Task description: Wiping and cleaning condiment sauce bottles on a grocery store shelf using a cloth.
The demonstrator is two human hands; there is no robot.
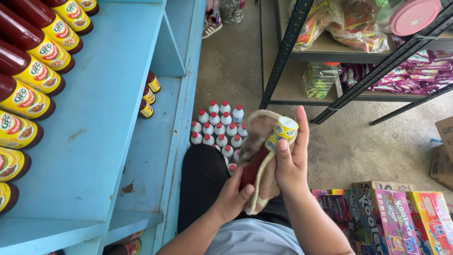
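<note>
- Head view, centre: the right hand (291, 163) has its grip wrapped round the upper part of a sauce bottle (270, 148), thumb across the yellow-labelled end, fingers behind it. The bottle is held tilted, cap end toward the body, over the person's lap.
- The left hand (232, 194) pinches the lower, dark red end of the bottle through a brownish cloth (261, 141). The cloth drapes round the bottle, so both hands seem set to rub the glass while it is steadied at each end.
- Left side: a blue shelf (94, 123) carries a row of matching sauce bottles (28, 71) lying on their sides, caps toward the left edge, packed touching one another. A few more lie in a lower compartment nearer the middle.
- Far centre, on the floor: a cluster of small white bottles with red caps (219, 130) stands upright, just beyond the person's knee.
- Right: a dark metal rack (292, 45) holds bagged goods; near right, colourful boxes (391, 217) sit beside the person's arm.
</note>
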